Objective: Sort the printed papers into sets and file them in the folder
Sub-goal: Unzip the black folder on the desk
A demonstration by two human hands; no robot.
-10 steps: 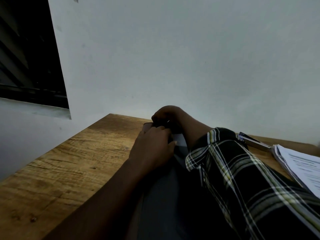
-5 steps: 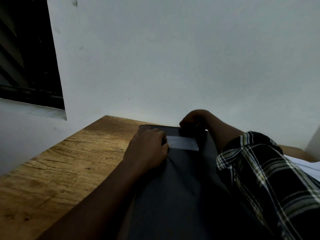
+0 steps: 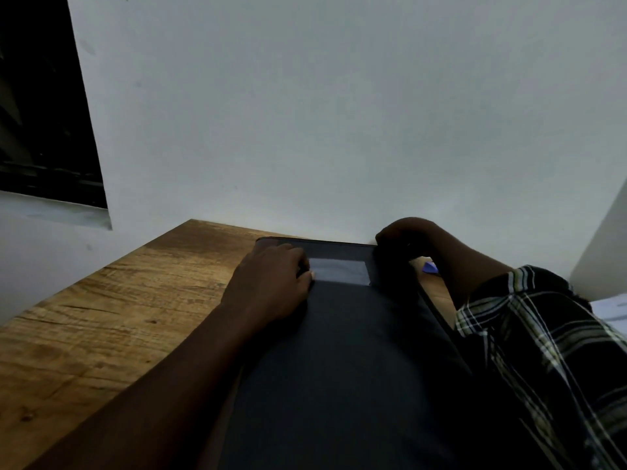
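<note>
Folder (image 3: 339, 351) lies closed, centre; my right hand (image 3: 403, 239) clamps its far corner, left hand (image 3: 271, 283) rests curled on it, grip unclear. Papers (image 3: 610, 310) at right edge look unfiled.

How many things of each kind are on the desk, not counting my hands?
black folder: 1
white paper pile, partly cut off at the right edge: 1
small blue object: 1
Total: 3

The left forearm reaches forward, bare; the left hand (image 3: 271, 283) lies knuckles-up, fingers (image 3: 293, 258) bent under, thumb tip showing; the right arm wears a plaid sleeve (image 3: 543, 351); the right hand (image 3: 403, 234) sits farther ahead, fingers curled downward, tips lost in shadow.
</note>
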